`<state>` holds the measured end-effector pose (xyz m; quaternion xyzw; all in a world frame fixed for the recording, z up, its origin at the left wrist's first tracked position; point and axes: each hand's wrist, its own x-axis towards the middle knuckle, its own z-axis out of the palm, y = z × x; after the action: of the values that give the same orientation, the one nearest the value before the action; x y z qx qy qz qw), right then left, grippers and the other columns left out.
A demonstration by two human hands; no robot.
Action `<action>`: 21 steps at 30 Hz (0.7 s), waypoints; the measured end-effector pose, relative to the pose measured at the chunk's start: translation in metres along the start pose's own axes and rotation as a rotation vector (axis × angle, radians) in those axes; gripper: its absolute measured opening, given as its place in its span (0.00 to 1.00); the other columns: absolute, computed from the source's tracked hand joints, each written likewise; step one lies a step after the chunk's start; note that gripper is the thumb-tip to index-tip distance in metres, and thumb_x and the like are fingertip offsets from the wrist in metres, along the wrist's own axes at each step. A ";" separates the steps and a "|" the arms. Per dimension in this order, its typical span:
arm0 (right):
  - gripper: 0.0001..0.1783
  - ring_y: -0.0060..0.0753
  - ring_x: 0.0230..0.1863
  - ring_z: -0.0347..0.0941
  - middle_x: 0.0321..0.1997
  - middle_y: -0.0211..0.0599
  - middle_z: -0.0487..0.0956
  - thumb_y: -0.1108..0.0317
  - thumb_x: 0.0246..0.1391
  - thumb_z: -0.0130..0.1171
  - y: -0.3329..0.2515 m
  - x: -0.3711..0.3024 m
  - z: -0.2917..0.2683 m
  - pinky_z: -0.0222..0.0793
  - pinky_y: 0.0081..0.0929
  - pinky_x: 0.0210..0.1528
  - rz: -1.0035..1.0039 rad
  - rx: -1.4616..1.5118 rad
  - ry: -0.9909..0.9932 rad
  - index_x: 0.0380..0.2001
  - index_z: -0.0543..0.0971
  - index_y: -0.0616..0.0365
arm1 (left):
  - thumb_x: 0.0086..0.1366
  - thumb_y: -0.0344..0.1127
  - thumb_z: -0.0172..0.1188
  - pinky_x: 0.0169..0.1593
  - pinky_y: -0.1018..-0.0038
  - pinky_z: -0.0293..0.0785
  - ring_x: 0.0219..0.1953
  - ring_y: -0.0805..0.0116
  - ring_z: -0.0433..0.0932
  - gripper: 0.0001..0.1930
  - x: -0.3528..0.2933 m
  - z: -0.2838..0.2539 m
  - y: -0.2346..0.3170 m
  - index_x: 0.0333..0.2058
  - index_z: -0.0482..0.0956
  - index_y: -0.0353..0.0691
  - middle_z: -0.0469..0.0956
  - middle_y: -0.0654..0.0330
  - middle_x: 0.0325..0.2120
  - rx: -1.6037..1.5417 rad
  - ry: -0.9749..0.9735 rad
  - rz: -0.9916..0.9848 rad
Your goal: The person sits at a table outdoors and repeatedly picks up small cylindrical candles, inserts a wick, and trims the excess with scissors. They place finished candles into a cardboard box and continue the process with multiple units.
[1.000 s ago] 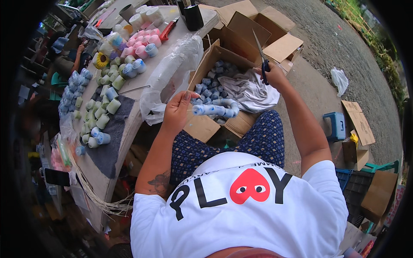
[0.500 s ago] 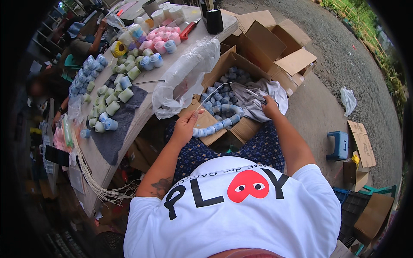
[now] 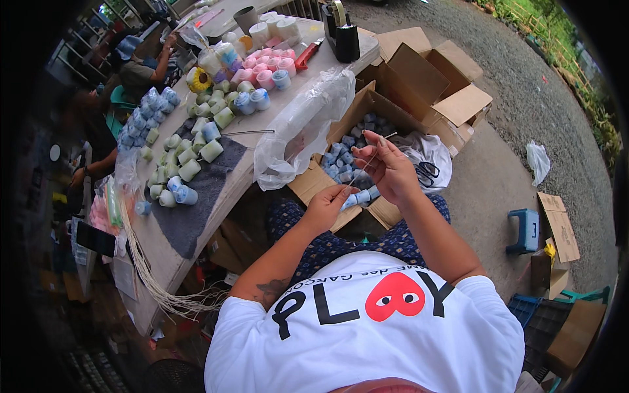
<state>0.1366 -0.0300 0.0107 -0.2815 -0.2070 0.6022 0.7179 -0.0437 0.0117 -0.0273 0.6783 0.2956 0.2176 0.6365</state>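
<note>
Centrally in the head view, the left hand (image 3: 325, 207) and right hand (image 3: 388, 165) hold a thin white string (image 3: 367, 164) between them, fingers pinched closed on its ends above an open cardboard box (image 3: 367, 108) of small blue cups (image 3: 352, 141). Black scissors (image 3: 427, 173) lie on a white cloth (image 3: 429, 150) at the box's right side. A crumpled clear plastic bag (image 3: 304, 124) hangs over the desk (image 3: 157, 242) edge, just left of the box. Rows of pale green, blue and pink cups (image 3: 190, 170) fill the desk at upper left. Empty flapped cartons (image 3: 452, 98) stand behind, flat cardboard (image 3: 557, 226) and a small blue stool (image 3: 524, 230) at right on open gravel. The string's lower end is hard to make out. People at upper left are partly cut off.
</note>
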 end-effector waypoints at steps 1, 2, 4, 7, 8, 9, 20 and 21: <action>0.21 0.28 0.40 0.74 0.35 0.33 0.77 0.61 0.63 0.45 0.001 -0.002 0.001 0.68 0.26 0.45 -0.033 -0.021 -0.006 0.56 0.64 0.58 | 0.68 0.39 0.48 0.45 0.79 0.67 0.37 0.77 0.72 0.14 -0.002 0.002 -0.003 0.41 0.79 0.35 0.78 0.63 0.34 -0.012 -0.017 -0.003; 0.18 0.25 0.31 0.73 0.26 0.30 0.74 0.63 0.63 0.45 0.004 -0.006 0.005 0.69 0.21 0.38 -0.028 0.012 0.059 0.52 0.66 0.61 | 0.68 0.39 0.48 0.44 0.80 0.67 0.36 0.78 0.72 0.14 -0.004 0.003 -0.005 0.41 0.79 0.35 0.78 0.63 0.33 -0.015 -0.052 -0.013; 0.15 0.24 0.30 0.72 0.26 0.30 0.73 0.63 0.63 0.46 0.005 -0.011 0.000 0.69 0.23 0.38 -0.024 -0.053 -0.006 0.48 0.67 0.60 | 0.68 0.39 0.49 0.42 0.81 0.67 0.34 0.79 0.71 0.14 -0.008 0.008 -0.005 0.41 0.79 0.35 0.77 0.64 0.32 -0.024 -0.125 -0.026; 0.09 0.21 0.27 0.70 0.26 0.30 0.73 0.64 0.61 0.50 0.008 -0.019 -0.001 0.66 0.20 0.30 -0.048 -0.239 0.019 0.39 0.68 0.57 | 0.68 0.39 0.49 0.37 0.84 0.65 0.30 0.82 0.69 0.14 -0.011 -0.002 -0.003 0.42 0.78 0.36 0.75 0.66 0.27 -0.052 -0.165 -0.144; 0.08 0.21 0.26 0.70 0.25 0.30 0.73 0.64 0.61 0.50 0.004 -0.022 -0.001 0.66 0.19 0.28 -0.057 -0.330 0.021 0.37 0.68 0.56 | 0.68 0.40 0.49 0.36 0.84 0.64 0.29 0.83 0.67 0.14 -0.009 -0.006 -0.003 0.42 0.77 0.36 0.73 0.67 0.26 -0.109 -0.130 -0.099; 0.07 0.21 0.25 0.70 0.24 0.30 0.74 0.65 0.60 0.51 0.004 -0.025 -0.002 0.66 0.18 0.27 -0.061 -0.420 0.025 0.36 0.68 0.56 | 0.68 0.40 0.49 0.35 0.85 0.63 0.29 0.84 0.66 0.14 -0.006 -0.011 -0.003 0.43 0.76 0.37 0.72 0.67 0.24 -0.168 -0.093 -0.057; 0.05 0.17 0.26 0.70 0.27 0.29 0.78 0.72 0.53 0.58 -0.006 -0.054 0.019 0.67 0.18 0.30 -0.185 -1.251 0.103 0.34 0.78 0.60 | 0.64 0.33 0.55 0.30 0.85 0.63 0.25 0.84 0.65 0.05 0.013 0.007 0.016 0.35 0.74 0.39 0.71 0.69 0.22 -0.055 0.103 0.346; 0.06 0.17 0.26 0.70 0.27 0.29 0.78 0.73 0.53 0.58 -0.006 -0.055 0.016 0.67 0.18 0.30 -0.111 -1.167 0.104 0.36 0.78 0.60 | 0.65 0.33 0.55 0.30 0.85 0.63 0.25 0.84 0.65 0.05 0.012 0.009 0.018 0.34 0.74 0.38 0.71 0.69 0.22 -0.025 0.102 0.367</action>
<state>0.1206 -0.0818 0.0293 -0.6479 -0.4833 0.3353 0.4839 -0.0262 0.0130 -0.0109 0.7009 0.1962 0.3680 0.5786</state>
